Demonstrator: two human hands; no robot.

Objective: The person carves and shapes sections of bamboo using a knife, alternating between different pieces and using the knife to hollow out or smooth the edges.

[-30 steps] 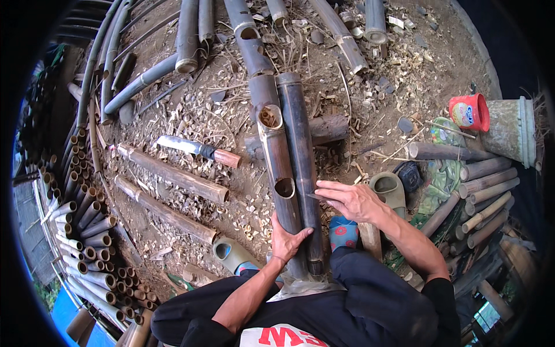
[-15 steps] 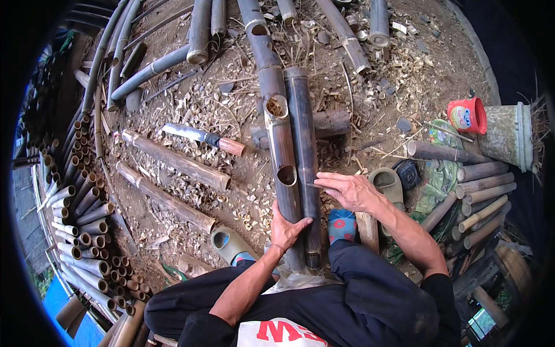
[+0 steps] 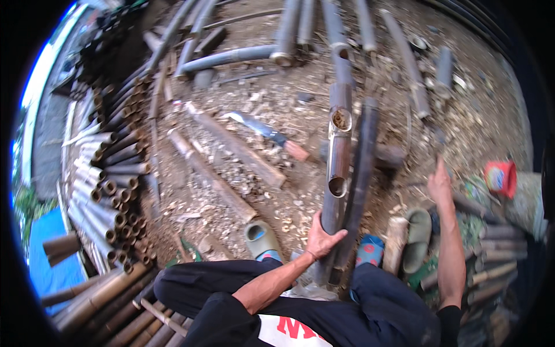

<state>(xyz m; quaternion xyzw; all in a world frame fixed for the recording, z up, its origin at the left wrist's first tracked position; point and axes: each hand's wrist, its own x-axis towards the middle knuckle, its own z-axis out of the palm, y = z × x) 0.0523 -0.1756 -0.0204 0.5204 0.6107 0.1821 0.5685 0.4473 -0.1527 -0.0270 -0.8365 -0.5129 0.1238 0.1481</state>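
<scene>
The left hand's (image 3: pixel 325 238) fingers wrap the holed bamboo (image 3: pixel 340 153), just left of the dark bamboo (image 3: pixel 359 168); it looks stiff and light, best held below its holes. Farther, right of the dark bamboo, the right hand (image 3: pixel 440 184) is blurry: can't tell if its fingers hold anything.

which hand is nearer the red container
Right: the right hand is left of the red container, apart from it; the left hand, on the notched bamboo, is farther left.

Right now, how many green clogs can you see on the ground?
2. The left clog is by the person's left foot; the right clog lies to the right of a short log near the other foot. Any under the legs would be hidden.
</scene>
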